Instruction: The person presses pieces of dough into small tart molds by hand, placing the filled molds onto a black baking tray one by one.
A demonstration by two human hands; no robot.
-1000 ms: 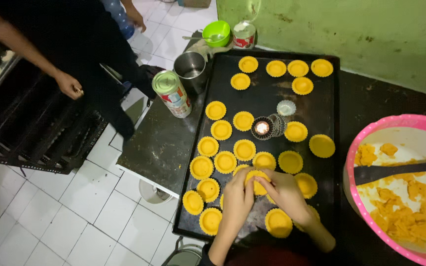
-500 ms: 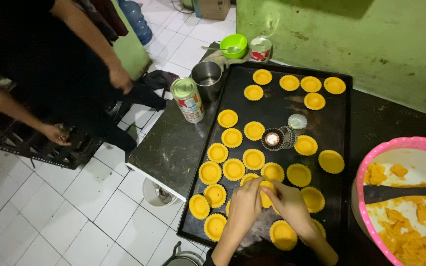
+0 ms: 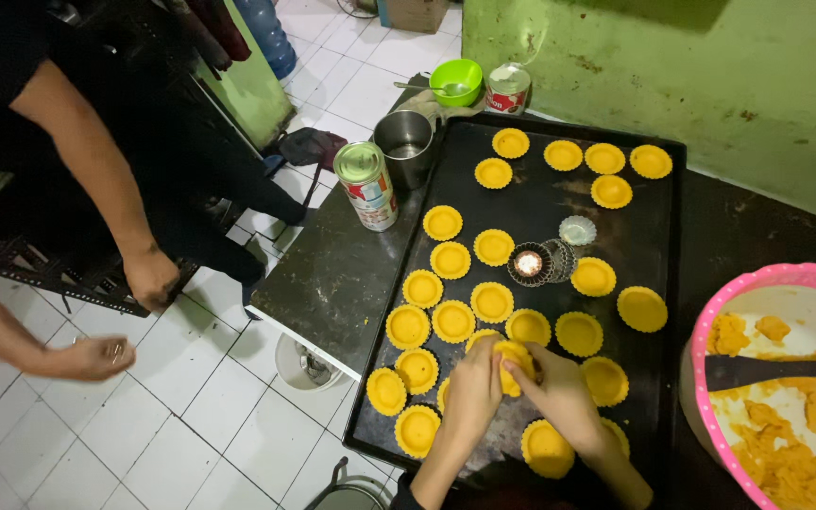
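Both my hands meet over the near end of a black baking tray (image 3: 658, 203). My left hand (image 3: 472, 392) and my right hand (image 3: 559, 392) together grip one small tart mould filled with yellow dough (image 3: 514, 364), fingers pressing into it. Several finished yellow dough shells (image 3: 491, 302) lie in rows on the tray around my hands. A few empty fluted metal moulds (image 3: 542, 262) sit stacked near the tray's middle.
A pink basin (image 3: 757, 283) with yellow dough and a dark spatula (image 3: 776, 370) stands at the right. A tin can (image 3: 366, 185), a steel cup (image 3: 403, 146), a green bowl (image 3: 455, 80) and another can (image 3: 507, 88) sit left of the tray. Another person's hands (image 3: 148, 276) hang at the left.
My hands stay together on the dough mould, pressing it. The other person has stepped closer and lowered both hands at the left. The view has shifted slightly.
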